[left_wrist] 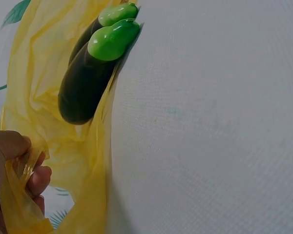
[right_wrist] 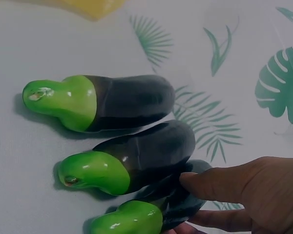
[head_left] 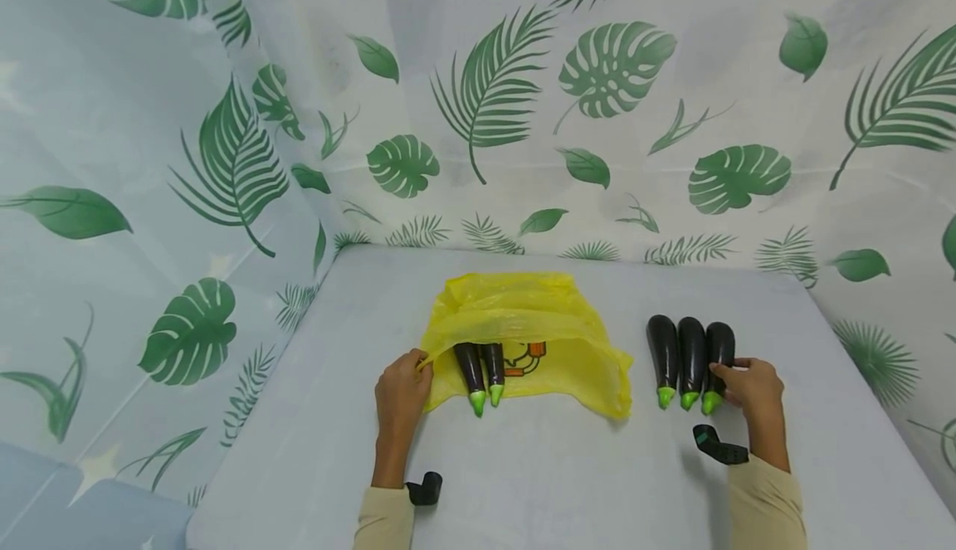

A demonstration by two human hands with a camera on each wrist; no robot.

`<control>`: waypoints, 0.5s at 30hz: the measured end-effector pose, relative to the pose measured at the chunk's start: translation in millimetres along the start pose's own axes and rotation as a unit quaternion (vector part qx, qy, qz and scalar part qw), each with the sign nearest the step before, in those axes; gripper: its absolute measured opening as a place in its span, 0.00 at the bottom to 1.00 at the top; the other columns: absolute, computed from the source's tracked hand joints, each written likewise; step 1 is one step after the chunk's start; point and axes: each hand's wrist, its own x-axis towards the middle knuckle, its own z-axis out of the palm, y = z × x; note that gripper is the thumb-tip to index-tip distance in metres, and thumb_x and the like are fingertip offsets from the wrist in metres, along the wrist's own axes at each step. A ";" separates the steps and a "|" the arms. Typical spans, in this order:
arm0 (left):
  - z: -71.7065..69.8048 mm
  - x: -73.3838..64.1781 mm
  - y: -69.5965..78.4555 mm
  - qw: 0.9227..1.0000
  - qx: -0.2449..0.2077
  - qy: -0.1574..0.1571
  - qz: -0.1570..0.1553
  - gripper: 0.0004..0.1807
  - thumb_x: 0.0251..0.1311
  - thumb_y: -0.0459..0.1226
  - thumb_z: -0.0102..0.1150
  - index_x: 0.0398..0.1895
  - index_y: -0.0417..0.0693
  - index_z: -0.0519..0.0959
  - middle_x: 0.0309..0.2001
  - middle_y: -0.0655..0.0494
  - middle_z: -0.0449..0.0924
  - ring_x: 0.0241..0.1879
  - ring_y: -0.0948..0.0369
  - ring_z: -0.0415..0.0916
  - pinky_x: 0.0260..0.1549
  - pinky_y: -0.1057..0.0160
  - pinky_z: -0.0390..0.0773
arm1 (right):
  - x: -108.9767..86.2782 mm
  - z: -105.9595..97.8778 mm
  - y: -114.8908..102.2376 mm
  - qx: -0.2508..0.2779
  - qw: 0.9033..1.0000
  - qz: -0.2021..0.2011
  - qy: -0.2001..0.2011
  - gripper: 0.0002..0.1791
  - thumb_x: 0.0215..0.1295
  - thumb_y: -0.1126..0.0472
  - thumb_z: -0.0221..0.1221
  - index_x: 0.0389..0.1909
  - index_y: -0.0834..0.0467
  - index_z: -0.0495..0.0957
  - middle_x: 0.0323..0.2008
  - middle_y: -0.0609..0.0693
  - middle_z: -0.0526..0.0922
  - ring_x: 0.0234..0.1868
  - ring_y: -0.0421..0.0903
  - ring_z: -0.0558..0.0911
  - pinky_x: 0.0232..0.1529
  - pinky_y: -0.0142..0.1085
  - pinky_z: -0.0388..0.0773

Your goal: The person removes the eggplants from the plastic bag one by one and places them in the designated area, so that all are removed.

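A yellow plastic bag (head_left: 515,293) lies on the table with its mouth towards me. My left hand (head_left: 402,396) pinches the left edge of that mouth, the thin film bunched between thumb and fingers (left_wrist: 38,180). Inside the bag are two dark eggplants (head_left: 470,367) with green stem ends pointing out; their far ends are hidden by the film. Over on the right, three more eggplants lie side by side, stems towards me. My right hand (head_left: 756,388) grips the rightmost eggplant (head_left: 721,341), thumb on top and fingers at its other side. The middle eggplant (right_wrist: 146,151) and left eggplant (right_wrist: 132,100) lie untouched.
The white table (head_left: 553,475) reaches back to a leaf-printed sheet (head_left: 508,119) hanging behind and on the left. A dark wrist camera (head_left: 426,489) sits at my left wrist, another wrist camera (head_left: 719,445) at my right. Bare tabletop separates the bag from the three eggplants.
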 end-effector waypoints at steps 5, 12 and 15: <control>-1.3 0.5 0.1 1.000 -0.001 -0.005 -0.001 0.06 0.57 0.34 0.65 0.37 0.43 0.85 0.35 0.50 0.87 0.31 0.55 0.85 0.27 0.57 0.82 | 0.7 2.0 -0.1 0.010 1.000 0.003 0.000 0.37 0.68 0.53 0.53 0.67 0.77 0.58 0.58 0.78 0.64 0.52 0.67 0.70 0.30 0.33 0.78; -3.9 2.1 -0.3 1.000 -0.002 0.003 0.009 0.05 0.57 0.33 0.63 0.36 0.42 0.85 0.33 0.50 0.87 0.28 0.55 0.83 0.24 0.57 0.80 | 22.2 9.5 17.0 0.021 1.000 0.006 0.008 0.41 0.68 0.49 0.55 0.69 0.75 0.56 0.61 0.79 0.64 0.49 0.65 0.75 0.27 0.34 0.79; -4.5 1.9 -0.7 1.000 -0.005 0.003 0.010 0.05 0.57 0.33 0.63 0.36 0.42 0.85 0.32 0.50 0.87 0.27 0.56 0.83 0.24 0.58 0.80 | 42.8 17.8 36.5 0.008 1.000 -0.001 0.018 0.44 0.68 0.43 0.54 0.70 0.72 0.56 0.61 0.77 0.65 0.50 0.63 0.76 0.25 0.31 0.77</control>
